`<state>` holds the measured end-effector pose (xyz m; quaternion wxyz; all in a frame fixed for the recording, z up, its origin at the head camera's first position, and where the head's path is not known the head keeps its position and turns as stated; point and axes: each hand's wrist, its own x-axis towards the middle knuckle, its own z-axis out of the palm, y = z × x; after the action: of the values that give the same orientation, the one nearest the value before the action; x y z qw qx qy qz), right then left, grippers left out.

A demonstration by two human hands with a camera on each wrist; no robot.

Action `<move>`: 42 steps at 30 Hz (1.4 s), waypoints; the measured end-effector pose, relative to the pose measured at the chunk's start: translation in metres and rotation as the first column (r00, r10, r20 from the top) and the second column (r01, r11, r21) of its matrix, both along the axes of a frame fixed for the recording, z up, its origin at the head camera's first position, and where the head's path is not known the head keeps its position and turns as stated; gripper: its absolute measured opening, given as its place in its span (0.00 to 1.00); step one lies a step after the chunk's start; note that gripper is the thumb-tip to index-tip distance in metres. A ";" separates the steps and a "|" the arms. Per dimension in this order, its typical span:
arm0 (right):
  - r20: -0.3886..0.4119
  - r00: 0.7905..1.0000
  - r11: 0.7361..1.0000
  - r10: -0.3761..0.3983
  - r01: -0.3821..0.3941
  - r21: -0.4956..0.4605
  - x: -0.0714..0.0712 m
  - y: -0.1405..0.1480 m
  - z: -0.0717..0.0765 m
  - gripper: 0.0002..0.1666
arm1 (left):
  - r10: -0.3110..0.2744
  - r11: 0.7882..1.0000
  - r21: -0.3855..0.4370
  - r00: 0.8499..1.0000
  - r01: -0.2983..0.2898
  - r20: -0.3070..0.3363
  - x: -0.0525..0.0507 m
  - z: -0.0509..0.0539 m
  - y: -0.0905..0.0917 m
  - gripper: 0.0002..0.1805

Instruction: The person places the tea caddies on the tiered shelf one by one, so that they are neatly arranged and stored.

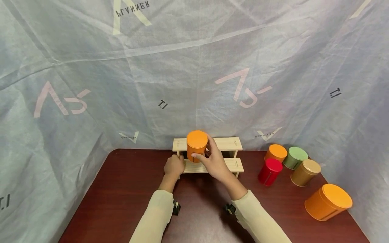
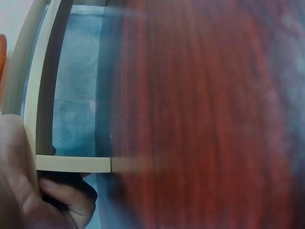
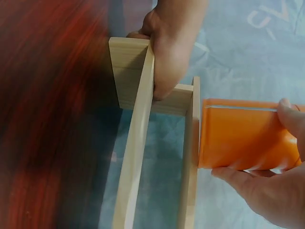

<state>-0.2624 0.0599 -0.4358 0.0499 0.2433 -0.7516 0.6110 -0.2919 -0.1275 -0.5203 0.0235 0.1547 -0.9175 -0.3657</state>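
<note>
An orange canister (image 1: 197, 141) with a lid is upright in my right hand (image 1: 216, 164), thumb on the near side and fingers round its right side. In the right wrist view the canister (image 3: 245, 136) has its base against or just above the upper board of a small two-tier wooden shelf (image 1: 230, 144); I cannot tell whether they touch. My left hand (image 1: 174, 166) grips the shelf's left end. The left wrist view shows its thumb and fingers around the lower board (image 2: 33, 109), near an end leg (image 2: 74, 163).
On the table's right side stand a red canister (image 1: 269, 172), an orange canister (image 1: 276, 153), a green canister (image 1: 295, 158), a gold canister (image 1: 305, 173) and a larger orange canister (image 1: 328, 202). A grey printed cloth (image 1: 182, 84) hangs behind the dark red table (image 1: 121, 195).
</note>
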 end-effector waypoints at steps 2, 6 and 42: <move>-0.012 1.000 0.999 0.003 -0.003 0.045 -0.002 -0.003 0.001 0.51 | 0.002 1.000 -0.002 1.000 -0.002 -0.003 0.000 0.001 0.000 0.26; -0.022 1.000 0.997 0.008 -0.007 0.082 -0.008 -0.007 0.001 0.51 | -0.005 1.000 -0.010 1.000 0.005 0.018 -0.001 0.001 0.001 0.26; -0.115 0.993 0.992 0.038 -0.023 0.122 -0.058 -0.039 -0.020 0.49 | -0.035 0.999 0.015 0.997 0.034 0.073 -0.003 -0.001 -0.003 0.30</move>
<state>-0.3204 0.0211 -0.4560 0.0698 0.2928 -0.7791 0.5499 -0.2954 -0.1303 -0.5213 -0.0175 0.1524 -0.9177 -0.3666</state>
